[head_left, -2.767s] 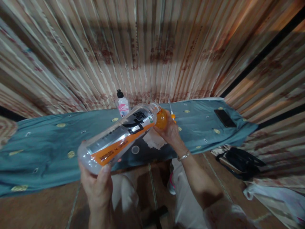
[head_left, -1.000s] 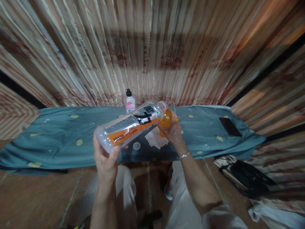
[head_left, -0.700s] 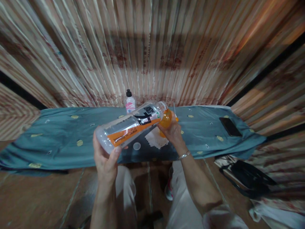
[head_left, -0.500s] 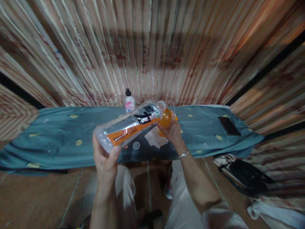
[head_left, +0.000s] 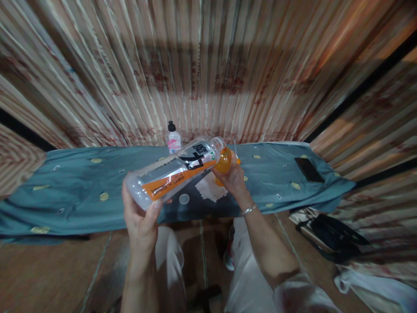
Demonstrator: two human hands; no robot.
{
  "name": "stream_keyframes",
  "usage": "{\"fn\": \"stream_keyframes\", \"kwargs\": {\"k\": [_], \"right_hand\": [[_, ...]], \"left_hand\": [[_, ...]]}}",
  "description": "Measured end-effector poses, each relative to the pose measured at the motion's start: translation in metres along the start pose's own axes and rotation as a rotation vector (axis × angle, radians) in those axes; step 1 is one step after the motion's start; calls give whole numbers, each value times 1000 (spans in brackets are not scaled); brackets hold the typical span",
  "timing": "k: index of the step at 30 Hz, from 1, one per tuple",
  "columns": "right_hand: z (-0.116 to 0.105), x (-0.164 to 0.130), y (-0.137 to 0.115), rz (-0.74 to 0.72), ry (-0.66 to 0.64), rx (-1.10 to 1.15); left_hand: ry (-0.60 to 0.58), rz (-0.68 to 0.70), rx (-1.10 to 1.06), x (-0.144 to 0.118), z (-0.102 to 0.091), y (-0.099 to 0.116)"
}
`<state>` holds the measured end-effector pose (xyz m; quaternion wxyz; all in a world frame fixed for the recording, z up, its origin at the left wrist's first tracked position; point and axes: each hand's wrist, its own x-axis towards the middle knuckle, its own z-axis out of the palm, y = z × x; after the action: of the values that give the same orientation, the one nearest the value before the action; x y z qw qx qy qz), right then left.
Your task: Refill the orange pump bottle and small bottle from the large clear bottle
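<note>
My left hand (head_left: 142, 221) is closed around the base of a large clear plastic bottle (head_left: 176, 171) with an orange and black label. The bottle is tilted, its mouth lower right of centre against a small orange translucent bottle (head_left: 223, 161). Fingers of my right hand (head_left: 233, 178) wrap round that orange bottle; its lower end is partly hidden. Beneath them a crumpled white tissue (head_left: 210, 189) lies on the cloth. A small round clear cap (head_left: 184, 199) rests to the left of the tissue.
A small bottle with a black top and pink label (head_left: 173, 140) stands at the back. Behind the right hand is a thin stick-like thing with an orange end (head_left: 237, 160). A phone (head_left: 309, 169) lies right on the teal cloth (head_left: 81, 187). A black bag (head_left: 332, 234) sits lower right.
The whole scene has shifted slightly left in view. Both hands keep their holds, and the large bottle stays tilted against the orange one.
</note>
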<state>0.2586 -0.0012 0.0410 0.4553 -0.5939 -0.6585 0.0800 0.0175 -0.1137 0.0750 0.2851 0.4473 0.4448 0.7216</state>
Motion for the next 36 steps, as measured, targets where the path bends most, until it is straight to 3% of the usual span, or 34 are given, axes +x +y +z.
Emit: {"fn": "stream_keyframes", "kwargs": {"k": [21, 36], "right_hand": [[-2, 1, 1, 24, -42, -15], [1, 0, 3, 6, -5, -14]], "left_hand": [[5, -8, -7, -1, 1, -1], [3, 2, 19, 0, -4, -7]]}}
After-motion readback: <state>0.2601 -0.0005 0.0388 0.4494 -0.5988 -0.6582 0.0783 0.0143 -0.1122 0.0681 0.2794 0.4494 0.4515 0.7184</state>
